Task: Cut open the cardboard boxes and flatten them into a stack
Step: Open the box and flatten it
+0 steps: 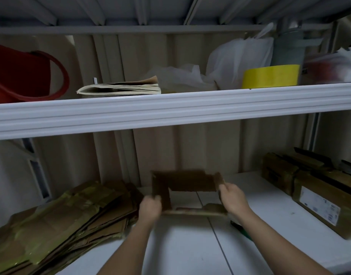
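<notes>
A long white ribbed metal shelf (170, 108) is spanning the whole view, and a white lower shelf surface (190, 245) is lying beneath it. At eight o'clock on that lower surface, a big stack of flattened brown cardboard with greenish tape (57, 221) is resting. At three o'clock, taped brown cardboard boxes with a white label (309, 189) are sitting, not yet opened out. On the upper shelf, a red plastic bucket with a curved handle (22, 76) is standing at ten o'clock, white plastic bags (230, 62) are slumping at one o'clock, a wide yellow roll of tape (270, 76) is sitting just beside them, and a folded bundle of beige paper (121, 88) is lying at eleven o'clock.

At centre, slightly toward six o'clock, a small dark brown opened cardboard box (190, 184) is being held just above the lower surface, blurred. The left hand (151, 209) is gripping its left panel with curled fingers, and the right hand (231, 197) is pinching its right edge. A dark green-tipped tool (241, 230) is lying at five o'clock under the right forearm; its kind is unclear.
</notes>
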